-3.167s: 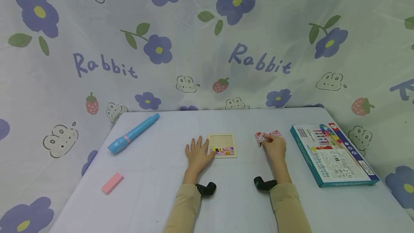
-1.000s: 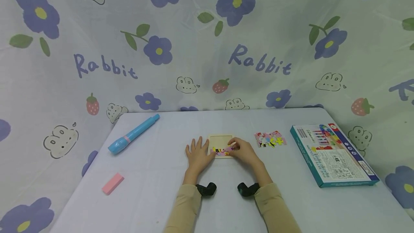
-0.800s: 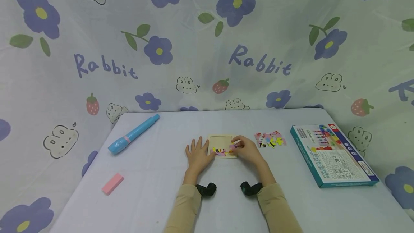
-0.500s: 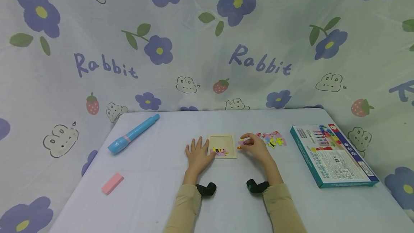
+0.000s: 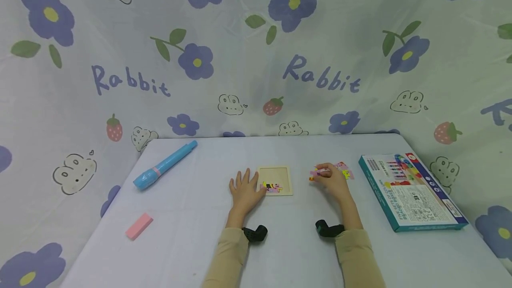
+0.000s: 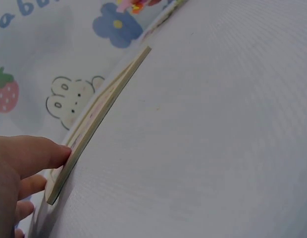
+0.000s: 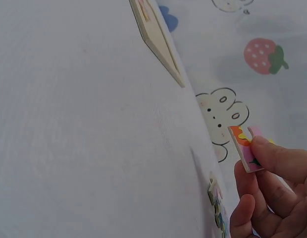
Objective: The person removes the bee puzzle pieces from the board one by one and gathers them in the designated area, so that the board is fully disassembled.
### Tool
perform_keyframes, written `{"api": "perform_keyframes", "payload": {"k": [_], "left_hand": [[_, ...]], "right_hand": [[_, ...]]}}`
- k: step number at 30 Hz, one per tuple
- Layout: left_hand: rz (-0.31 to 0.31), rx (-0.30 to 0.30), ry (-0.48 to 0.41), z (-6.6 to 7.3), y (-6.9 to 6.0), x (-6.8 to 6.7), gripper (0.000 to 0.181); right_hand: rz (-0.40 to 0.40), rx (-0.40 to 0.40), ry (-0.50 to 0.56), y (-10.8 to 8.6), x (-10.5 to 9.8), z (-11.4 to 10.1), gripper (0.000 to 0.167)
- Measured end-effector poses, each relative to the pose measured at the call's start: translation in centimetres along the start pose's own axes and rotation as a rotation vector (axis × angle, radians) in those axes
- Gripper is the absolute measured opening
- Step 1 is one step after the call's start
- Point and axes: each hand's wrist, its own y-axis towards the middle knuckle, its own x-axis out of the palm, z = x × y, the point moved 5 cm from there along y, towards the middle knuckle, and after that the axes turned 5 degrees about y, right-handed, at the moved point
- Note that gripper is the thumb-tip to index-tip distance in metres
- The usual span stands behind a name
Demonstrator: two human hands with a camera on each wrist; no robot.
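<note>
A square wooden puzzle tray (image 5: 277,175) lies mid-table, with joined pink and yellow puzzle pieces (image 5: 274,188) at its near left; the near right corner is bare. My left hand (image 5: 245,193) lies with fingers spread at the tray's left side, and its thumb (image 6: 50,154) touches the tray edge. My right hand (image 5: 338,185) pinches a pink and orange puzzle piece (image 7: 245,151) between thumb and fingers, raised above the table. Behind that hand lie loose puzzle pieces (image 5: 347,172), partly hidden by it.
A flat teal-edged box (image 5: 416,194) lies at the right. Over on the left are a light blue pen-shaped tube (image 5: 168,166) and a pink block (image 5: 139,226). A patterned cloth (image 5: 248,57) hangs behind the white table.
My right hand has lifted the puzzle piece from the tray's near right corner and carried it right, over to the loose pieces. The left hand has stayed in place.
</note>
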Motion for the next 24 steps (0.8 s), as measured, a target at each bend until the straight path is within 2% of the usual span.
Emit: {"api": "perform_keyframes", "payload": {"k": [7, 11, 17, 20, 24], "left_hand": [[0.005, 0.007, 0.005, 0.0, 0.0, 0.0, 0.059], [0.008, 0.008, 0.008, 0.0, 0.0, 0.1, 0.059], [0.007, 0.007, 0.001, 0.0, 0.0, 0.1, 0.059], [0.008, 0.007, -0.005, 0.0, 0.0, 0.1, 0.059], [0.014, 0.009, -0.006, 0.0, 0.0, 0.0, 0.058]], "right_hand": [[0.07, -0.034, 0.053, -0.5, -1.2, 0.5, 0.032], [0.123, -0.034, 0.039, -0.7, -1.7, 0.8, 0.032], [0.211, 0.025, 0.026, -0.8, -2.8, 1.5, 0.032], [0.285, 0.065, 0.054, -1.1, -3.5, 1.8, 0.033], [0.396, 0.12, 0.037, -1.7, -4.5, 2.4, 0.033]]}}
